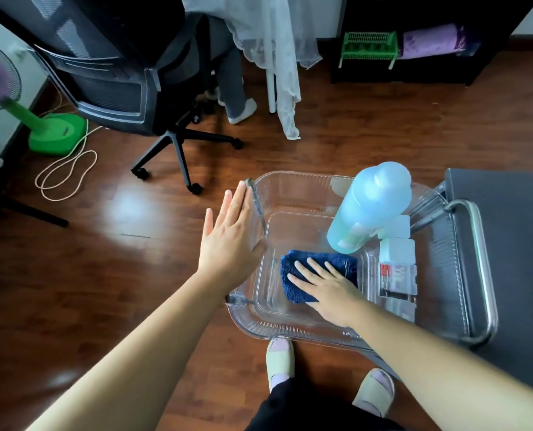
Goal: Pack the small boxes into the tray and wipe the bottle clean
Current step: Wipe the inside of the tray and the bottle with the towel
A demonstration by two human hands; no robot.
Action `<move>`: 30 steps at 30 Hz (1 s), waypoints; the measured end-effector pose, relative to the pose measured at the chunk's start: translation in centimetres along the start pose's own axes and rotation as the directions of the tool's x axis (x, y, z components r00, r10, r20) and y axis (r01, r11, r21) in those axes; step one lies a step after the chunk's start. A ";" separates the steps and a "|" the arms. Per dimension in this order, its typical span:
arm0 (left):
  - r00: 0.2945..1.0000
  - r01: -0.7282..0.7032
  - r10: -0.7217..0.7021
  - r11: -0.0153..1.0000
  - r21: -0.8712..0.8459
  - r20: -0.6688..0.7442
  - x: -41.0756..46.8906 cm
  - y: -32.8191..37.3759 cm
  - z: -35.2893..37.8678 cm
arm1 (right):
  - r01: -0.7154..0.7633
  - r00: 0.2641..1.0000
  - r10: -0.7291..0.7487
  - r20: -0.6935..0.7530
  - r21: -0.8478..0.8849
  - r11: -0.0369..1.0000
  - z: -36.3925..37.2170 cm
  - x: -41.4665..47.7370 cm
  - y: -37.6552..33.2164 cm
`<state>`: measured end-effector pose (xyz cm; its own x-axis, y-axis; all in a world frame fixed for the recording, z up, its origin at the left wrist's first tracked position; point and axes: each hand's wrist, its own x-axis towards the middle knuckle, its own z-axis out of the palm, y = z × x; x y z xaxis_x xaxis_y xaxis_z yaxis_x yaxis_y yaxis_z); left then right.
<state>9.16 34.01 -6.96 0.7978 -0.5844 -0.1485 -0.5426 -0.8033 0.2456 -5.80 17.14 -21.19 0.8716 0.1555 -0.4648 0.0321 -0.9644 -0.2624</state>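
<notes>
A clear plastic tray sits on a metal cart. Inside it a pale blue bottle stands at the back right, tilted in the wide-angle view. Small clear and white boxes lie in a row along the tray's right side. A folded dark blue cloth lies on the tray's floor. My right hand rests flat on the cloth, fingers spread. My left hand is open with fingers straight, pressed against the tray's left outer wall.
The cart's steel handle curves round the tray's right side, beside a dark grey surface. A black office chair with a seated person's foot, a green fan and a looped cable stand on the wooden floor. My slippered feet are below the tray.
</notes>
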 end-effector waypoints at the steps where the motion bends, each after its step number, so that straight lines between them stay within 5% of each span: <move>1: 1.000 0.002 -0.003 0.997 0.074 0.012 -0.1 0.2 -0.1 | 0.007 1.000 -0.007 0.012 0.004 1.000 0.2 -0.4 -0.1; 5: 0.989 -0.144 0.148 0.979 0.144 -0.020 0.9 4.1 -0.9 | -0.010 0.997 0.005 0.071 0.068 0.998 -0.2 -1.3 -0.6; 10: 0.947 -0.291 0.317 0.915 -0.278 0.051 4.3 12.4 -1.6 | -0.036 0.993 0.013 0.115 0.196 0.980 -0.3 -2.4 -1.1; 18: 0.983 -0.147 0.182 0.808 -0.571 0.004 4.8 13.9 -0.6 | -0.093 0.988 0.046 0.144 0.340 0.936 -0.5 -4.0 -0.8; 30: 0.992 -0.075 0.010 0.849 -0.523 -0.127 0.4 5.8 -2.5 | -0.094 0.988 0.068 0.136 0.189 0.978 0.1 -3.8 -1.2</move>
<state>7.00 29.38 -3.17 0.8195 -0.5726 -0.0232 -0.3835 -0.5780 0.7203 -9.20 17.72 -19.19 0.7971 0.1168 -0.5925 -0.1427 -0.9169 -0.3728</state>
